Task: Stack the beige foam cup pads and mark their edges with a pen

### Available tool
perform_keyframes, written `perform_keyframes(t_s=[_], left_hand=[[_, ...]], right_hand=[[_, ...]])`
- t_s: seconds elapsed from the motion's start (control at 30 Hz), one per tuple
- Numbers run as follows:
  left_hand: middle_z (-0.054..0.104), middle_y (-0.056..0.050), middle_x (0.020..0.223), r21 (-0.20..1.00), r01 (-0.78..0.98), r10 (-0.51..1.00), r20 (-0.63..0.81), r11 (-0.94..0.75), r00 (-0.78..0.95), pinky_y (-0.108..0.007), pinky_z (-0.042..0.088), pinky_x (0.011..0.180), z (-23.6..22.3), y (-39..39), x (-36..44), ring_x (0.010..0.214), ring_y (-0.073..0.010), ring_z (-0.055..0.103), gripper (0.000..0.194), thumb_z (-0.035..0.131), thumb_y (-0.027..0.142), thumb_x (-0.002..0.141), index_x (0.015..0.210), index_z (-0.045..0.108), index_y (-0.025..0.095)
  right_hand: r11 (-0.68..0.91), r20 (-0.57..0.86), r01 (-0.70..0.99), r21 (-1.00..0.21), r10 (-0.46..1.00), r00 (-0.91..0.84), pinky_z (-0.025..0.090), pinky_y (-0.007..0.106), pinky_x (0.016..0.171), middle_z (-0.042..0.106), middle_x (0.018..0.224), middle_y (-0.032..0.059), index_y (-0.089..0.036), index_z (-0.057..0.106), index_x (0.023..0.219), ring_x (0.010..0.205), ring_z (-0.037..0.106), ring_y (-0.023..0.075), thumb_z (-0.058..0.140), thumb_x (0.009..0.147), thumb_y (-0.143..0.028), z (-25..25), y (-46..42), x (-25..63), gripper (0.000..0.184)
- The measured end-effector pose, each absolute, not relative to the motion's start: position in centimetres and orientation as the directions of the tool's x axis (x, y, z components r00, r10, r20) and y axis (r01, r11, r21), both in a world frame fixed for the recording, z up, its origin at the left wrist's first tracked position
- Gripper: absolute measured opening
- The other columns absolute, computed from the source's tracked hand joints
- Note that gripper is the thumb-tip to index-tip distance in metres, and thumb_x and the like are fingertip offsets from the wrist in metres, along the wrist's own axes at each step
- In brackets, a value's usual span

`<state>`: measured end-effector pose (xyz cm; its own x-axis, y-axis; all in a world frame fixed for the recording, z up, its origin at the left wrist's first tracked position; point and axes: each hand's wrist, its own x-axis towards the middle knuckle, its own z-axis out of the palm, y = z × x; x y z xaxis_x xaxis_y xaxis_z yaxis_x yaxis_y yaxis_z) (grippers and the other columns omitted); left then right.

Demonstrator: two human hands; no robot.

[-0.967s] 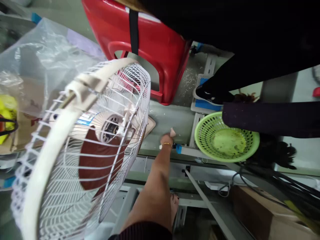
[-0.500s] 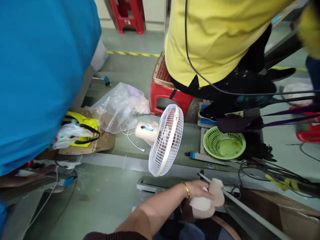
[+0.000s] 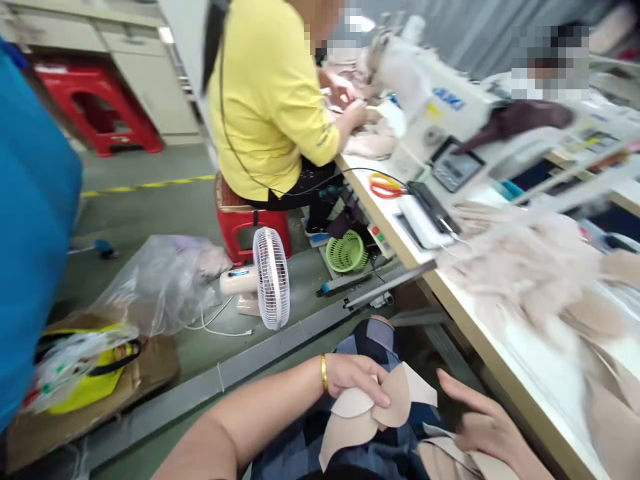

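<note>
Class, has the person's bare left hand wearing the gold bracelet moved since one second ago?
Yes: the left hand has come back from beyond the long straight grey beam to its near side.

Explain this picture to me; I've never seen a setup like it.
There is no robot here, just a person's two bare hands, seen from a camera worn on that person's head and looking forward and down. The left hand, below a gold bangle, holds thin beige pieces. The right hand is by more beige pieces; its grip is unclear. On the table to the right are a sewing machine, orange-and-yellow handles and a beige heap. A co-worker in yellow sits ahead, and a fan stands on the floor.
</note>
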<state>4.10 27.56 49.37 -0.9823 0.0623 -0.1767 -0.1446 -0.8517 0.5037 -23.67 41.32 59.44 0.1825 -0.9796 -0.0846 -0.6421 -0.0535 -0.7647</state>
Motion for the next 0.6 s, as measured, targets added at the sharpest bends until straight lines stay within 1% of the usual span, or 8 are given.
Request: perform_keyframes(t_s=[0.07, 0.1, 0.2, 0.27, 0.37, 0.47, 0.53, 0.6], left_hand=[[0.075, -0.006, 0.072, 0.526, -0.218, 0.132, -0.197, -0.822, -0.971, -0.041, 0.060, 0.060, 50.7, 29.7, 3.5, 0.064, -0.0287, 0.074, 0.040, 0.098, 0.036, 0.053, 0.084, 0.083, 0.017], [0.075, -0.006, 0.073, 0.537, -0.256, 0.169, -0.207, -0.803, -0.964, -0.040, 0.059, 0.059, 51.3, 30.8, 3.1, 0.064, -0.0282, 0.073, 0.042, 0.100, 0.037, 0.052, 0.085, 0.083, 0.017], [0.075, -0.009, 0.075, 0.542, -0.342, 0.211, -0.289, -0.767, -0.934, -0.036, 0.055, 0.055, 52.8, 33.9, 1.4, 0.061, -0.0259, 0.070, 0.056, 0.105, 0.044, 0.046, 0.087, 0.082, 0.013], [0.074, -0.010, 0.074, 0.536, -0.321, 0.109, -0.389, -0.781, -0.915, -0.032, 0.051, 0.053, 53.0, 35.5, -0.2, 0.058, -0.0212, 0.066, 0.063, 0.102, 0.060, 0.050, 0.083, 0.079, 0.012], [0.066, -0.001, 0.066, 0.559, -0.194, -0.167, -0.529, -0.806, -0.832, -0.025, 0.045, 0.053, 52.3, 37.0, -2.4, 0.054, -0.0121, 0.058, 0.068, 0.083, 0.082, 0.066, 0.078, 0.072, 0.016], [0.060, 0.004, 0.062, 0.570, -0.152, -0.298, -0.616, -0.807, -0.729, -0.024, 0.043, 0.055, 51.6, 38.1, -3.1, 0.053, -0.0107, 0.055, 0.071, 0.079, 0.086, 0.067, 0.083, 0.069, 0.018], [0.061, 0.003, 0.062, 0.554, -0.181, -0.288, -0.651, -0.812, -0.702, -0.026, 0.045, 0.056, 51.7, 38.9, -2.8, 0.055, -0.0129, 0.057, 0.071, 0.086, 0.082, 0.061, 0.087, 0.071, 0.017], [0.066, 0.000, 0.067, 0.536, -0.202, -0.267, -0.670, -0.820, -0.693, -0.029, 0.049, 0.060, 52.1, 39.8, -2.5, 0.059, -0.0156, 0.061, 0.069, 0.095, 0.071, 0.055, 0.090, 0.073, 0.016]], right_hand=[[0.056, -0.181, -0.567, -0.822, -0.969, 0.167, 0.066, 0.042, 0.083, 0.078, 0.126, 0.0111, -0.037, 0.085, 0.091, 0.095, 0.078, 0.0334, 0.079, 0.088, -0.039, 60.1, 43.8, -21.7, 0.007], [0.121, -0.212, -0.501, -0.857, -0.969, 0.130, 0.065, 0.041, 0.087, 0.077, 0.128, 0.0116, -0.034, 0.085, 0.087, 0.101, 0.078, 0.0346, 0.080, 0.087, -0.040, 60.2, 44.8, -20.7, 0.008], [0.202, -0.195, -0.324, -0.924, -0.979, -0.053, 0.063, 0.039, 0.091, 0.076, 0.128, 0.0121, -0.029, 0.082, 0.099, 0.109, 0.075, 0.0339, 0.079, 0.087, -0.042, 59.5, 48.4, -18.8, 0.018], [0.235, -0.168, -0.221, -0.947, -0.944, -0.283, 0.063, 0.036, 0.086, 0.077, 0.122, 0.0112, -0.027, 0.078, 0.115, 0.102, 0.076, 0.0314, 0.080, 0.087, -0.046, 58.5, 51.4, -19.1, 0.034], [0.308, -0.192, -0.089, -0.947, -0.767, -0.612, 0.062, 0.031, 0.081, 0.076, 0.122, 0.0084, -0.027, 0.072, 0.124, 0.103, 0.073, 0.0314, 0.083, 0.081, -0.056, 57.2, 55.6, -20.7, 0.053], [0.427, -0.225, -0.121, -0.896, -0.674, -0.704, 0.057, 0.028, 0.075, 0.076, 0.116, 0.0048, -0.027, 0.070, 0.123, 0.102, 0.070, 0.0301, 0.074, 0.086, -0.061, 56.9, 58.2, -21.2, 0.051], [0.475, -0.245, -0.164, -0.864, -0.684, -0.687, 0.054, 0.028, 0.070, 0.075, 0.098, 0.0027, -0.025, 0.070, 0.115, 0.089, 0.069, 0.0274, 0.066, 0.091, -0.061, 57.0, 59.1, -20.9, 0.043], [0.474, -0.215, -0.232, -0.849, -0.712, -0.668, 0.054, 0.029, 0.069, 0.072, 0.089, 0.0013, -0.025, 0.067, 0.111, 0.082, 0.068, 0.0256, 0.060, 0.094, -0.055, 56.9, 59.6, -20.4, 0.036]])
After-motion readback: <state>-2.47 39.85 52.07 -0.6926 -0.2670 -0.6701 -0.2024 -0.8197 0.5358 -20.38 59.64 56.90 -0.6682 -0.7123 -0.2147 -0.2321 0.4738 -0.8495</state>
